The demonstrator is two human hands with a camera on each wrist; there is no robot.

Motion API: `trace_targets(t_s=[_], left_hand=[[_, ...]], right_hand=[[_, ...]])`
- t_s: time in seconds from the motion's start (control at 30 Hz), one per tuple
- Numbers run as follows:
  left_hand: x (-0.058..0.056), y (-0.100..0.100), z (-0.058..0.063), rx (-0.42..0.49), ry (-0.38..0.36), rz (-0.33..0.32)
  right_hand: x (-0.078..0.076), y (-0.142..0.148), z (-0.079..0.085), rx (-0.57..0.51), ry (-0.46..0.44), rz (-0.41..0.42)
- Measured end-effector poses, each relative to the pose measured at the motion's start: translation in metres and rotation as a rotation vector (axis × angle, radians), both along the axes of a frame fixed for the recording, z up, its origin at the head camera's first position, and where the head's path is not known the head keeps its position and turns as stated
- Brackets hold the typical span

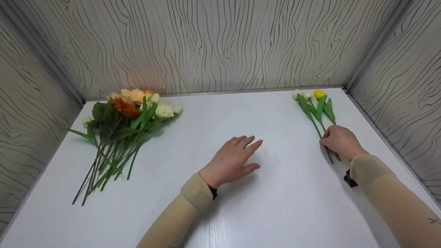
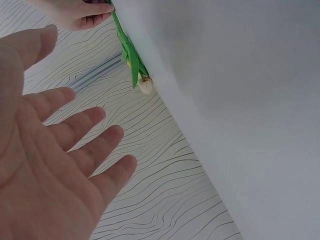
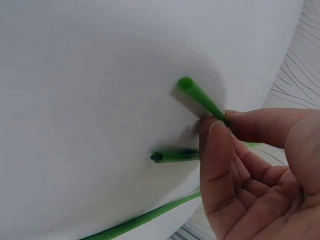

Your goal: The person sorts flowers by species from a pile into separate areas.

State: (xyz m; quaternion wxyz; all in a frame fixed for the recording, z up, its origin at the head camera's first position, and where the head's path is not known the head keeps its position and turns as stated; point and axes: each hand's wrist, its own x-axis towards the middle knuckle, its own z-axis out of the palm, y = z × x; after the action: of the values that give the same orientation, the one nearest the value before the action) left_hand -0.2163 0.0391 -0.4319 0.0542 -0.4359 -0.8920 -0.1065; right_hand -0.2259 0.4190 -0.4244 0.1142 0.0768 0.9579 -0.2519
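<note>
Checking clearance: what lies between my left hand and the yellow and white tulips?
The head view shows only bare white tabletop between left hand and tulips.

Bare left hand (image 1: 229,160) spread; bare right hand (image 1: 341,139) pinching.
Left fingers (image 2: 85,122) straight, separated; right thumb (image 3: 265,125) and index finger (image 3: 216,165) in pinch grip; tan-sleeved left forearm (image 1: 175,218) and tan-sleeved right forearm (image 1: 389,194) slanting inward.

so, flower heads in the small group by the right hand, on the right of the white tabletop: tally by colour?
Yellow tulip-shaped flower head: 1
Creamy white tulip-shaped flower heads: 2
Total: 3
</note>
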Motion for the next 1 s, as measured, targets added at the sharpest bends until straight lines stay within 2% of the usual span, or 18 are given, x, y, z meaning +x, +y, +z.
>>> trace_targets(t_s=[0.37,0.47,0.53,0.67,0.77,0.83,0.9,1.0], left_hand=[[-0.007,0.002,0.0,0.003,-0.033,0.023],[-0.013,-0.008,0.003,0.039,-0.025,0.046],[-0.02,-0.023,0.007,0.08,-0.006,0.075],[-0.037,-0.072,0.016,0.185,0.086,0.186],[-0.047,-0.122,0.023,0.272,0.164,0.311],[-0.049,-0.159,0.027,0.316,0.191,0.404],[-0.048,-0.195,0.03,0.332,0.183,0.505],[-0.043,-0.246,0.033,0.305,0.136,0.662]], right_hand=[[-0.002,-0.015,-0.004,0.02,0.155,-0.019],[-0.004,-0.031,-0.009,0.029,0.21,0.002],[-0.004,-0.045,-0.013,0.04,0.246,0.027],[-0.002,-0.081,-0.02,0.036,0.289,0.09],[0.0,-0.113,-0.021,0.016,0.294,0.142],[0.002,-0.137,-0.019,0.015,0.306,0.194],[0.004,-0.161,-0.016,0.021,0.323,0.251],[0.009,-0.197,-0.009,0.033,0.361,0.363]])
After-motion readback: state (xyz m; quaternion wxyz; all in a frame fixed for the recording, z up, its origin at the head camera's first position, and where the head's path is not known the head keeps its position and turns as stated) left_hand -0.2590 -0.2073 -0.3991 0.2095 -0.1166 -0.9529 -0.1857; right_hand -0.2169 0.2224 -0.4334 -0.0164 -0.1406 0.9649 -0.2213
